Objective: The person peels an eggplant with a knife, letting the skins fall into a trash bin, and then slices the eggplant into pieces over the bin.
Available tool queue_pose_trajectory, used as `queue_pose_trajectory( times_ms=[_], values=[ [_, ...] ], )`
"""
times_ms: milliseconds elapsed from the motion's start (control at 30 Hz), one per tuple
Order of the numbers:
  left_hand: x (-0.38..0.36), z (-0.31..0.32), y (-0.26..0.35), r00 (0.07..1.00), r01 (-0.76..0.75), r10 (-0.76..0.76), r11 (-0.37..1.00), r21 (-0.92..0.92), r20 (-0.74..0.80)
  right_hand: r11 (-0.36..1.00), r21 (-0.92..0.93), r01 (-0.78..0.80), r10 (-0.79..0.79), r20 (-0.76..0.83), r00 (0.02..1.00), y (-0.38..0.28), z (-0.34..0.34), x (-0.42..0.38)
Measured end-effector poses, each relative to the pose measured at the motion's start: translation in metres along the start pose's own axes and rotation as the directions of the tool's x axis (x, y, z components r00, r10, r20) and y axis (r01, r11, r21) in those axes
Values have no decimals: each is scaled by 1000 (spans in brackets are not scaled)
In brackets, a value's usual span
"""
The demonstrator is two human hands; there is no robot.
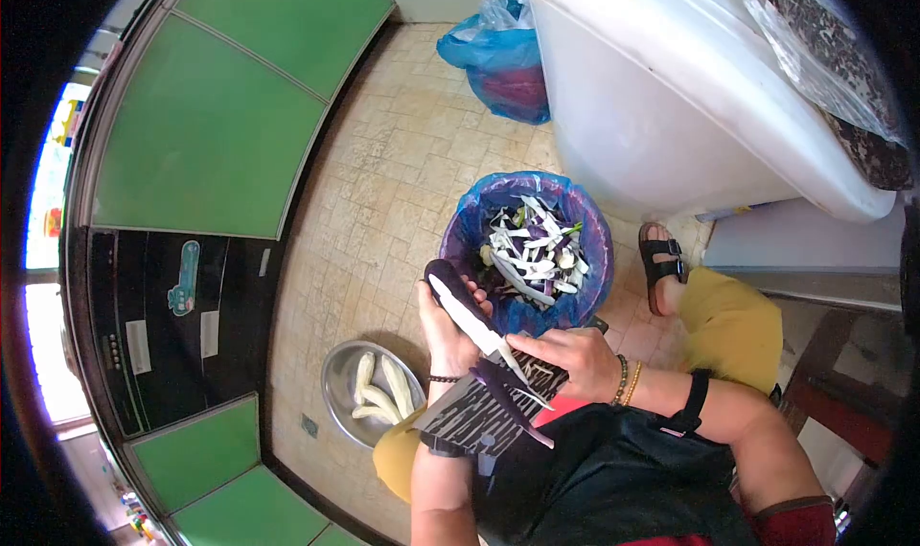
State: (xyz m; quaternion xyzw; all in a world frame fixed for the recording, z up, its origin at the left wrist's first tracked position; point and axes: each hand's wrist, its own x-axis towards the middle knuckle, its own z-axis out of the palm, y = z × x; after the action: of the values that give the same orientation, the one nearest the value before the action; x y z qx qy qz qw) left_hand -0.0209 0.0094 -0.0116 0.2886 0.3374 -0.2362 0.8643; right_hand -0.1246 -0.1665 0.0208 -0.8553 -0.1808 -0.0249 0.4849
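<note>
Right forearm point(663, 395) reaches inward, right hand point(575, 359) curled, index finger point(525, 344) extended toward the partly peeled eggplant point(464, 308), its grip unclear; left hand point(447, 333), palm up, cradles the eggplant.

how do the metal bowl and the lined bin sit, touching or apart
Apart: the head view shows tiled floor between the metal bowl and the lined bin.
</note>
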Motion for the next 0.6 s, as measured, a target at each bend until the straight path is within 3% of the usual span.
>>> queue_pose_trajectory(
  times_ms=[267, 433, 533, 600],
  values=[
    [13, 1, -7, 991, 131, -132, 990, -45, -22, 998, -53, -34, 29, -92, 995, 4, -6, 3],
    [14, 5, -12, 990, 140, -140, 990, -30, -8, 998, -37, -53, 49, -87, 995, 12, -8, 2],
    [13, 8, -15, 987, 128, -122, 990, 57, -101, 996, -2, -86, 86, -86, 993, 20, -7, 0],
    [13, 5, -16, 987, 90, -78, 992, 89, -138, 991, -75, -107, 103, -51, 993, 28, -3, -3]
  ],
)
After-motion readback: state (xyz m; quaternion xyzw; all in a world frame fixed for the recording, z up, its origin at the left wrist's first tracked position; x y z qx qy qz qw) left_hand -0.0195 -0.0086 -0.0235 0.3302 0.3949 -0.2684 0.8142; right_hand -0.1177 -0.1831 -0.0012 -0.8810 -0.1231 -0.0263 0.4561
